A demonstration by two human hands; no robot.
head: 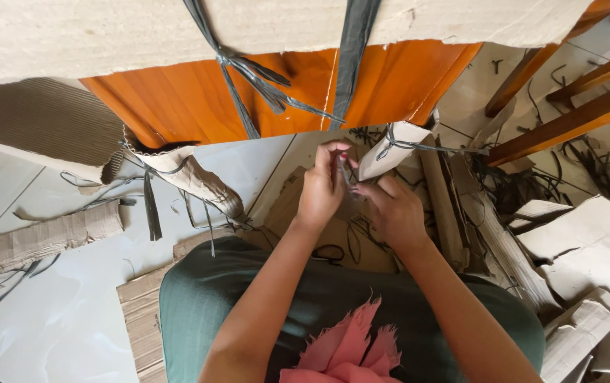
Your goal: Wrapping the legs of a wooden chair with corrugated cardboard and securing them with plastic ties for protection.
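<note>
An orange wooden panel (198, 96) wrapped in corrugated cardboard (92, 32) stands before me, tied with grey plastic straps (351, 64). A cardboard-wrapped leg (390, 149) hangs below it, bound by a thin strap. My left hand (322, 188) and my right hand (390, 209) meet just under that leg, fingers pinched together on a grey strap (347, 174) between them. A knot of straps (262, 81) sits on the panel's face, up and left of my hands.
Torn cardboard pieces (588, 248) and cut strap scraps (510, 188) litter the tiled floor (49, 305) at right. Wooden furniture rails (567, 120) stand at top right. A cardboard strip (42, 237) lies at left. Another wrapped leg (191, 177) hangs left of centre.
</note>
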